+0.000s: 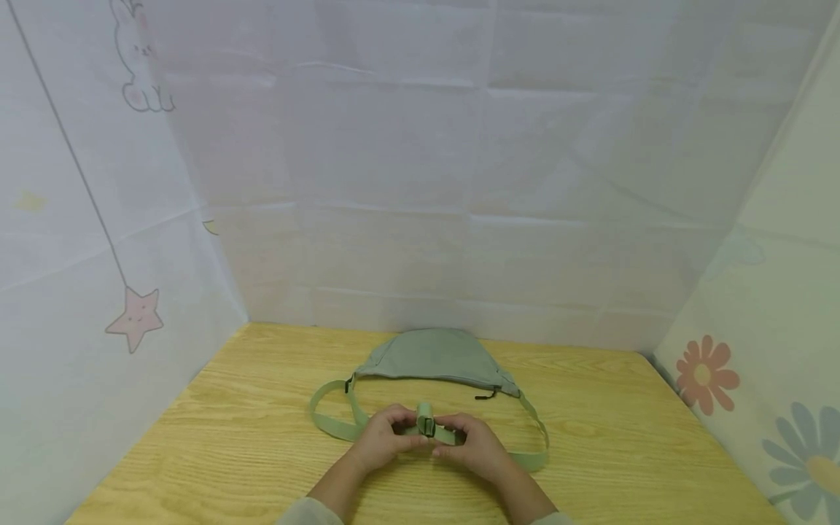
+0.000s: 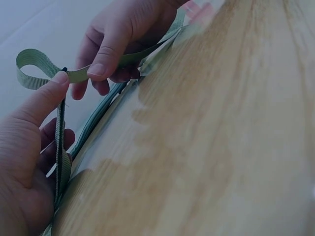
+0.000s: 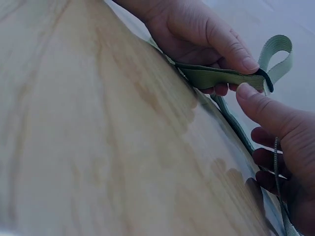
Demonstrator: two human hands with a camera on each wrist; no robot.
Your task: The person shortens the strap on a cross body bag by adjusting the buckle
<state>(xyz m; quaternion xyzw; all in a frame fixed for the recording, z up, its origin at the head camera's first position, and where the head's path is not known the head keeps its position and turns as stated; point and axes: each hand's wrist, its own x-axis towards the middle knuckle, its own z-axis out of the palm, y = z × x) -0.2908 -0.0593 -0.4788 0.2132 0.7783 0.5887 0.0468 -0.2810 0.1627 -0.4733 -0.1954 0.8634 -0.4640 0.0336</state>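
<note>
Bag (image 1: 433, 356) on table (image 1: 236, 437); strap (image 1: 425, 411) before it; cloth (image 1: 420, 182) behind.

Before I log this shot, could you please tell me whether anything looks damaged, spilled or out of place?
Nothing looks spilled or damaged. Only a loop of the strap stands out, poking up at the slider between the left hand and the right hand; as both hold the strap there, it is probably just slack.

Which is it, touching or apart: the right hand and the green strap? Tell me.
Touching. The left wrist view shows the right hand pinching the green strap, its thumb laid directly on it.
</note>
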